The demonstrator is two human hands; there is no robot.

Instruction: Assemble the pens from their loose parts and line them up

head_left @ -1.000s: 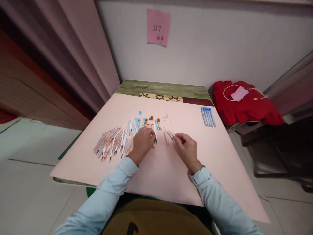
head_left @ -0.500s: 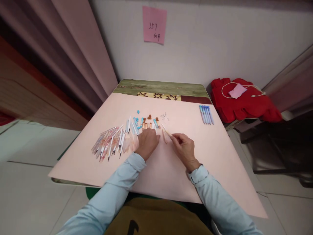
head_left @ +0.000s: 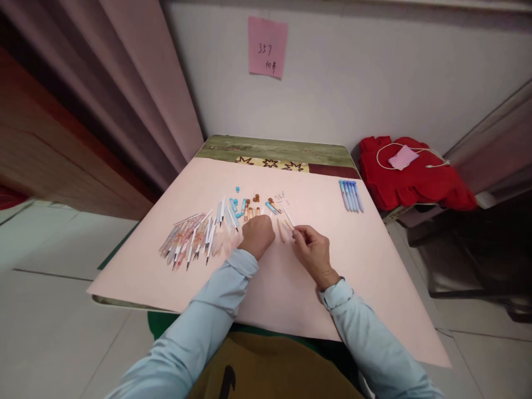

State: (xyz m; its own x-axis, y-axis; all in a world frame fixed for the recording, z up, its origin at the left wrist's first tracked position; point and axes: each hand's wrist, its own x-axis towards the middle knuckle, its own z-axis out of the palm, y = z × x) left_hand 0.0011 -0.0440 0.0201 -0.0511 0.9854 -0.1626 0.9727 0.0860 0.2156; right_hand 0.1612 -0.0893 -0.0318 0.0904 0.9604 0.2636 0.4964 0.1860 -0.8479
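Note:
My right hand (head_left: 312, 249) pinches a thin white pen refill (head_left: 287, 215) between thumb and fingertips, its white end pointing up and left. Just left of those fingertips lies a peach pen barrel (head_left: 281, 229). My left hand (head_left: 257, 235) is curled, knuckles up, low over the paper; its fingertips, and anything in them, are hidden. Beyond it lie short blue and brown-topped pen parts (head_left: 250, 211), a blue piece (head_left: 272, 208) and brown caps (head_left: 256, 198). Some tiny clear or metal pieces (head_left: 281, 197) are scattered behind the refill.
Left of my hands spreads a pile of clear pen barrels and white refills (head_left: 187, 238). Several assembled blue pens (head_left: 351, 195) lie in a row at the right. Pale pink paper (head_left: 291, 299) covers the table. A red cloth (head_left: 411, 183) with a white cable sits beyond the right edge.
My left hand has shifted slightly right and lower, with the fingers more curled under. The blue piece beyond it now lies more slanted. My right hand still holds the refill, more upright now.

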